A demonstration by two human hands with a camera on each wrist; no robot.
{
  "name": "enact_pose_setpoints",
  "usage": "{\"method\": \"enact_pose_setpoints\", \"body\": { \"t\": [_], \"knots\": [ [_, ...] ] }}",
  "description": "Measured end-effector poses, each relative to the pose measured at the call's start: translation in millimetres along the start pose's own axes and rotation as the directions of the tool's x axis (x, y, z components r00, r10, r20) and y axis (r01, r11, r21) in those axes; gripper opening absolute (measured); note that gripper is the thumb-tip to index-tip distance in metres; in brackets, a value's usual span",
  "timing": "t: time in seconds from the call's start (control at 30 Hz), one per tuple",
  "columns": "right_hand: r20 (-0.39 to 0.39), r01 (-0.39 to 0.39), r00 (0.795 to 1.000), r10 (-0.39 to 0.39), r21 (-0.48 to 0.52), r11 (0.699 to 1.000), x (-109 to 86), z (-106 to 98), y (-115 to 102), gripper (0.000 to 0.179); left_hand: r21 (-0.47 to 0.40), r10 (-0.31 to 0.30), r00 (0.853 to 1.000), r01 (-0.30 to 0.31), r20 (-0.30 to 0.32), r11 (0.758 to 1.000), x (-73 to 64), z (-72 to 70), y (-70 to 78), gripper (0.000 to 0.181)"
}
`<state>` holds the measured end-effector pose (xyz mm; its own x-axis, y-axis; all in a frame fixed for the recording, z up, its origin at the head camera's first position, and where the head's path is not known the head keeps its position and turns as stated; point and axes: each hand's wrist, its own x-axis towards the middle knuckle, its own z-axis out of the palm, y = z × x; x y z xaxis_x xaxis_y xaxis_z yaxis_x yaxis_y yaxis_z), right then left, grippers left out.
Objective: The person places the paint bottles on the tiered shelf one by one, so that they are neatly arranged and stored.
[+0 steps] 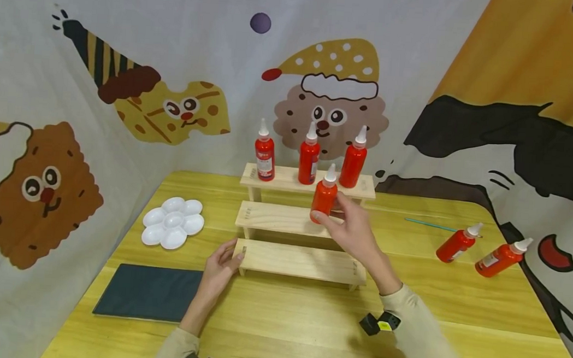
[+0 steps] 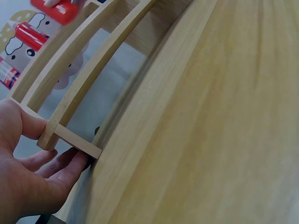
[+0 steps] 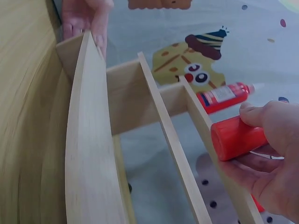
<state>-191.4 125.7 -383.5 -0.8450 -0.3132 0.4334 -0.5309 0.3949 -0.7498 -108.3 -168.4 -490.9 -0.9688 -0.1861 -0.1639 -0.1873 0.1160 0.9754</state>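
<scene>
A three-step wooden display rack [image 1: 301, 260] stands on the table, with several red paint bottles [image 1: 309, 158] upright along its top step. My left hand [image 1: 219, 270] grips the left end of the lowest step; in the left wrist view the thumb lies on the board and the fingers [image 2: 70, 170] are against its end leg. My right hand [image 1: 355, 224] holds another red paint bottle [image 1: 325, 196] by its body, white nozzle up, over the right part of the middle step. In the right wrist view this bottle [image 3: 236, 137] shows its base; whether it touches the rack, I cannot tell.
Two more red bottles [image 1: 500, 259] lie tilted on the table at the right, near a thin teal brush [image 1: 431, 224]. A white flower-shaped palette [image 1: 173, 222] is at the left, behind a dark flat board [image 1: 149, 292]. A cartoon-printed cloth [image 1: 216, 43] hangs behind the table.
</scene>
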Motion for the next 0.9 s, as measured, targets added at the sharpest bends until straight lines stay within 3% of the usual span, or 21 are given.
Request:
{"method": "enact_pose_setpoints", "body": {
  "t": [0.2, 0.4, 0.67, 0.9],
  "knots": [
    [0.059, -0.033, 0.998, 0.032, 0.025, 0.999, 13.3, 24, -7, 0.036, 0.006, -0.004, 1.0, 0.004, -0.003, 1.0, 1.2, 0.3, -0.4, 0.052],
    [0.102, -0.02, 0.995, 0.015, 0.053, 0.998, 23.4, 48, -11, 0.038, 0.011, -0.001, 1.0, 0.001, -0.002, 1.0, 0.8, 0.0, -1.5, 0.053],
    [0.12, -0.016, 0.993, 0.002, 0.118, 0.993, 33.4, 77, -15, 0.037, 0.001, 0.011, 1.0, -0.011, -0.002, 1.0, 2.2, -0.4, -3.5, 0.052],
    [0.139, 0.014, 0.99, -0.029, 0.108, 0.994, 40.0, 96, -13, 0.039, 0.014, 0.013, 1.0, -0.012, -0.015, 1.0, 3.9, 1.5, -4.5, 0.051]
  ]
}}
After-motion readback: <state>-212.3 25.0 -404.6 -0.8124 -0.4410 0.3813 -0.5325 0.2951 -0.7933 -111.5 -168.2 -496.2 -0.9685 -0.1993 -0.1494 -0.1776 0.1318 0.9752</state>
